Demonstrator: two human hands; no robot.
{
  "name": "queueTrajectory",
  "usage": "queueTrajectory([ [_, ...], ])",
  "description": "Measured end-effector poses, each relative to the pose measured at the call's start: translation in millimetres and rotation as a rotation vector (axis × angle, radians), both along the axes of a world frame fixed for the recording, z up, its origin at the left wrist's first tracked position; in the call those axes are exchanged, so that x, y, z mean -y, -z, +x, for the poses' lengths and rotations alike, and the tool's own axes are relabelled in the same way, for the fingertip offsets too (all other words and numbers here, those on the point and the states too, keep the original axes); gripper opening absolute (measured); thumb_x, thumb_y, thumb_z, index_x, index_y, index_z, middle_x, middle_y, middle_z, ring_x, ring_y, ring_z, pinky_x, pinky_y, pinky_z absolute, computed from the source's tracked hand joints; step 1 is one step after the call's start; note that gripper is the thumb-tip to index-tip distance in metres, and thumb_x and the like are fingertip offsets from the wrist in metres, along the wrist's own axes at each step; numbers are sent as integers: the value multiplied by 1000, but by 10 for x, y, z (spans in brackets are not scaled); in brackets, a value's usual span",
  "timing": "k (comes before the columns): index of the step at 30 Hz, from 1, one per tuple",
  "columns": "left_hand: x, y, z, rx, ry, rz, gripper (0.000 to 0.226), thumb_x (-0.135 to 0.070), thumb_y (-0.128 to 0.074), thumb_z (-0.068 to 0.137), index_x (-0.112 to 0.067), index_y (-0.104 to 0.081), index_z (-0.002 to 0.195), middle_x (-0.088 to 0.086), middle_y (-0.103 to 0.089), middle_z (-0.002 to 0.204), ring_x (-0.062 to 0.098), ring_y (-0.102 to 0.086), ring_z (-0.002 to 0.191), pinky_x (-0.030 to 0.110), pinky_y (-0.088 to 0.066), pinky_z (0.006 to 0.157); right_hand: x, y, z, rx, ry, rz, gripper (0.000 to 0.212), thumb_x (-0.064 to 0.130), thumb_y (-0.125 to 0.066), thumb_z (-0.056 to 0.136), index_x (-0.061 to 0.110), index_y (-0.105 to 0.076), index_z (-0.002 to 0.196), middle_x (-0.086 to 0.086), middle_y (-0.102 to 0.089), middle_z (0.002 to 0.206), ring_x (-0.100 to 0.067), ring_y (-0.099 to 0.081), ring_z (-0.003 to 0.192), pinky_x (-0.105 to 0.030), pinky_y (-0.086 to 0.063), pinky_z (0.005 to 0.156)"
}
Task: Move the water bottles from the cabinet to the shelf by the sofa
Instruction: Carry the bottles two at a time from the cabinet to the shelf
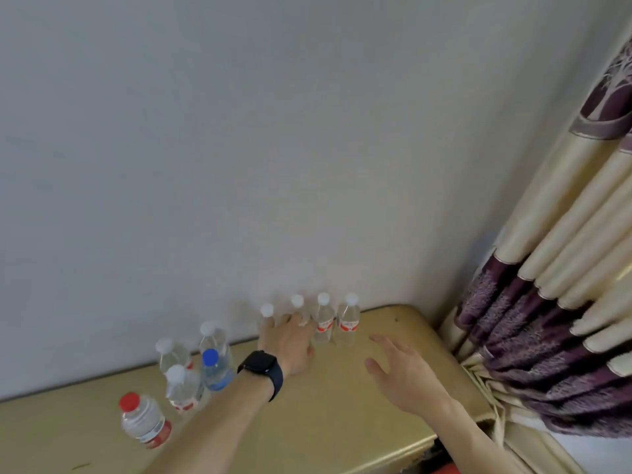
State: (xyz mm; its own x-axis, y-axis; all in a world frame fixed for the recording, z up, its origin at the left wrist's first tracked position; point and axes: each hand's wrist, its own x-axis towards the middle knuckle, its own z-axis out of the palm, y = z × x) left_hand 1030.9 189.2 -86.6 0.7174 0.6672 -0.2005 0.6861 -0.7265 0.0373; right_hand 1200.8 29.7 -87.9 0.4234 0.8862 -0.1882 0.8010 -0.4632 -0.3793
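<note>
We rate the white-capped bottles [323, 319], in a row at the wall on the cabinet [342, 422], as prob. light, thin-walled and slick, so grip mid-body, not cap; left hand [285, 340] touches two, closure unclear; right hand [400, 367] hovers open, empty.

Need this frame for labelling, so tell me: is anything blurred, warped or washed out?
Head view: the light is soft and even, with no glare; wide-angle distortion tilts the wall and curtain; the whole frame is slightly soft, so the print on the bottles is unreadable.
</note>
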Motion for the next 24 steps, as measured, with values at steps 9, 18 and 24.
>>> queueTrajectory([
  [9, -797, 461, 975, -69, -2, 54, 61, -24, -51, 94, -31, -25, 148, 9, -14, 159, 29, -22, 142, 49, -23, 110, -1591, 729, 802, -105, 22, -39, 55, 59, -35, 93, 43, -28, 145, -4, -47, 129, -19, -51, 90, -28, -36, 70],
  [18, -1192, 800, 1460, -287, -48, -91, 46, -13, -50, 95, -23, -38, 138, 12, -45, 131, 33, -52, 111, 44, -49, 85, -2076, 1302, 1065, 41, -89, -249, 43, 45, -27, 101, 23, -30, 138, -5, -56, 127, -31, -62, 95, -31, -44, 72],
  [24, -1133, 838, 1483, -302, -9, -75, 49, -5, -46, 95, -15, -31, 140, 16, -42, 131, 33, -61, 99, 40, -40, 65, -1796, 1415, 1065, 71, -13, -141, 56, 51, -24, 96, 11, -37, 132, -3, -48, 112, -27, -66, 87, -33, -50, 61],
])
